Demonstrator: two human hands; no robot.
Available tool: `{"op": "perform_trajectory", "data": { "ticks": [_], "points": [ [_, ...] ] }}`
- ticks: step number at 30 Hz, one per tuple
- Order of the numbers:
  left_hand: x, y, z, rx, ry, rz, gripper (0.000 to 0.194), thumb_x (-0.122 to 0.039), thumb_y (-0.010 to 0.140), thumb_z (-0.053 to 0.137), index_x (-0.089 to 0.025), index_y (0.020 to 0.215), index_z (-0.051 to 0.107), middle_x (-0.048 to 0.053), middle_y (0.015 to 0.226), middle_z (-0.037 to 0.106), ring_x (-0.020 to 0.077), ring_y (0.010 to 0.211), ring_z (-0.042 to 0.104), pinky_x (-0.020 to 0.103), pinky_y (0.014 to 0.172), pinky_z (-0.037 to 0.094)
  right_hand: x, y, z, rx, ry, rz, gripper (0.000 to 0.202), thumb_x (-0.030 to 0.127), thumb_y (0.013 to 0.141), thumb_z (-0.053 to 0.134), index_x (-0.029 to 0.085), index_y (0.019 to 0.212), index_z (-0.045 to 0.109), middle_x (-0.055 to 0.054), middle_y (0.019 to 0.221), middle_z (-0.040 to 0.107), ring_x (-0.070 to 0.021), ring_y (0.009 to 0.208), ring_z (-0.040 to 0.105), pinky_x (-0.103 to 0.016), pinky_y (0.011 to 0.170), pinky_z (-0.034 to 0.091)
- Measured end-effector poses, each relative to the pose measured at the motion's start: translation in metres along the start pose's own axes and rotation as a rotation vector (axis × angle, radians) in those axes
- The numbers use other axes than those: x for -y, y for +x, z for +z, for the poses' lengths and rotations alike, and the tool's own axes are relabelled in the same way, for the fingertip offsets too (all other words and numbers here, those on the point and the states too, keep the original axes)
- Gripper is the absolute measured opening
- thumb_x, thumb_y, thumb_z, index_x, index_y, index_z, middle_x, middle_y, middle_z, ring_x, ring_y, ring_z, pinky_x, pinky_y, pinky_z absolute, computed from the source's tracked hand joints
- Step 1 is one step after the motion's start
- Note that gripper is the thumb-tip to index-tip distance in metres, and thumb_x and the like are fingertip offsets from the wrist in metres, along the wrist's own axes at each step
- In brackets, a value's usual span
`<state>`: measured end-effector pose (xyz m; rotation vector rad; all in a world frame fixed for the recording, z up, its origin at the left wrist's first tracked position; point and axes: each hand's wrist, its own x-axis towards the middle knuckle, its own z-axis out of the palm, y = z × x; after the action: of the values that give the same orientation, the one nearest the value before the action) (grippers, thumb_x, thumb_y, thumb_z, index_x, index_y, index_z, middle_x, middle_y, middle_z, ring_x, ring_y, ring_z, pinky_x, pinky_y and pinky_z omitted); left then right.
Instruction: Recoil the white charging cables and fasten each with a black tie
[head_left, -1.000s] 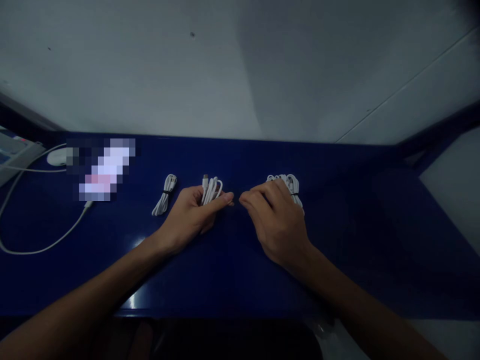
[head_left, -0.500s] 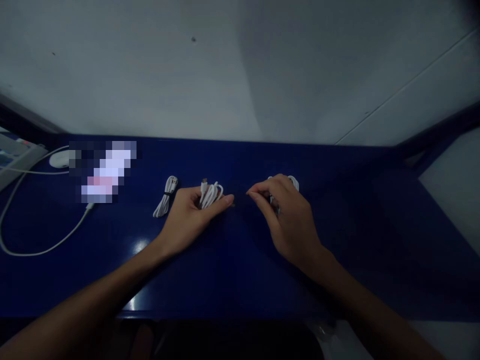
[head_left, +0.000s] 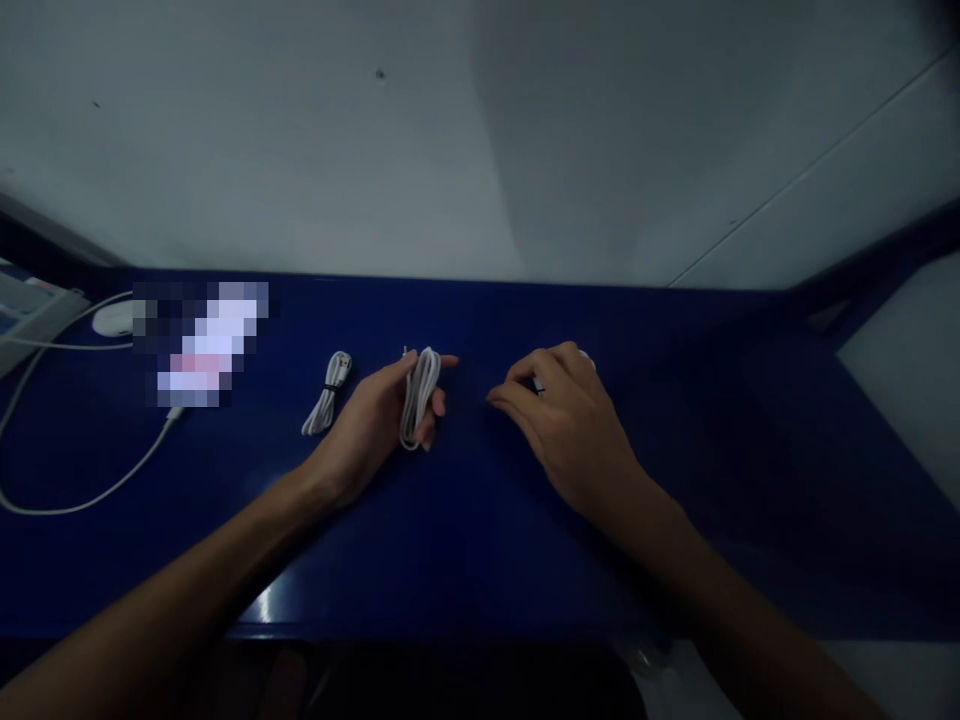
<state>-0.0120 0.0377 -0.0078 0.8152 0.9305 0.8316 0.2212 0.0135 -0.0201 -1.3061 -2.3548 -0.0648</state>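
Note:
My left hand [head_left: 375, 415] is closed around a coiled white USB cable [head_left: 421, 398], its loops standing out between the thumb and the fingers, palm turned up. Just left of that hand, a second coiled white cable [head_left: 328, 392], bound with a black tie, lies on the blue table [head_left: 465, 540]. My right hand [head_left: 574, 420] has thumb and forefinger pinched together; anything at the fingertips is too small to make out. Part of another white cable [head_left: 588, 360] shows behind and under the right hand, mostly hidden by it.
At the left, a pixelated bright phone-like shape [head_left: 217, 340] has a white cord [head_left: 112, 500] plugged into it. A white rounded object [head_left: 116, 319] lies beside it, near a pale box [head_left: 34, 310] at the edge. A grey wall [head_left: 337, 150] rises behind the table.
My left hand has rolled over, so the held coil now stands more upright and its connector is mostly hidden. My right hand has shifted slightly, covering more of the cable behind it.

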Motion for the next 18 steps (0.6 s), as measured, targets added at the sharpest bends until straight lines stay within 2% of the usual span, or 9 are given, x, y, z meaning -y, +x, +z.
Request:
{"op": "perform_trajectory", "data": {
  "ticks": [4,9,12,18],
  "points": [
    [0.001,0.000,-0.002,0.057,-0.138,-0.036,0.046,-0.050,0.106,0.059,-0.015,0.129,0.077,0.012,0.098,0.074,0.0223,0.076,0.066,0.035,0.075,0.058,0.003,0.001,0.001,-0.107,-0.048,0.061,0.018,0.012,0.110,0.062,0.019,0.115,0.078,-0.013,0.108,0.074,-0.0305,0.101,0.059,-0.047,0.083,0.051],
    [0.005,0.000,-0.002,0.162,-0.193,-0.032,0.041,-0.045,0.109,0.054,-0.016,0.125,0.079,0.015,0.111,0.077,0.0262,0.089,0.072,0.041,0.090,0.059,0.015,0.001,-0.003,-0.215,0.237,0.140,0.012,0.015,0.110,0.065,0.019,0.117,0.074,-0.008,0.100,0.073,-0.0245,0.094,0.065,-0.041,0.083,0.056],
    [0.006,-0.002,0.001,0.204,-0.184,-0.024,0.036,-0.042,0.110,0.056,-0.017,0.121,0.081,0.016,0.115,0.079,0.0273,0.095,0.074,0.043,0.096,0.059,0.024,0.000,-0.005,-0.232,0.382,0.211,0.010,0.014,0.109,0.068,0.021,0.114,0.073,-0.005,0.097,0.072,-0.0202,0.087,0.067,-0.036,0.076,0.056],
    [0.008,-0.004,0.005,0.266,-0.149,-0.034,0.033,-0.039,0.112,0.057,-0.021,0.131,0.078,0.016,0.127,0.077,0.0277,0.106,0.077,0.042,0.098,0.060,0.032,0.000,-0.006,-0.222,0.482,0.344,0.010,0.015,0.104,0.072,0.023,0.110,0.072,-0.001,0.089,0.071,-0.0174,0.078,0.066,-0.034,0.071,0.056]
  ]
}}
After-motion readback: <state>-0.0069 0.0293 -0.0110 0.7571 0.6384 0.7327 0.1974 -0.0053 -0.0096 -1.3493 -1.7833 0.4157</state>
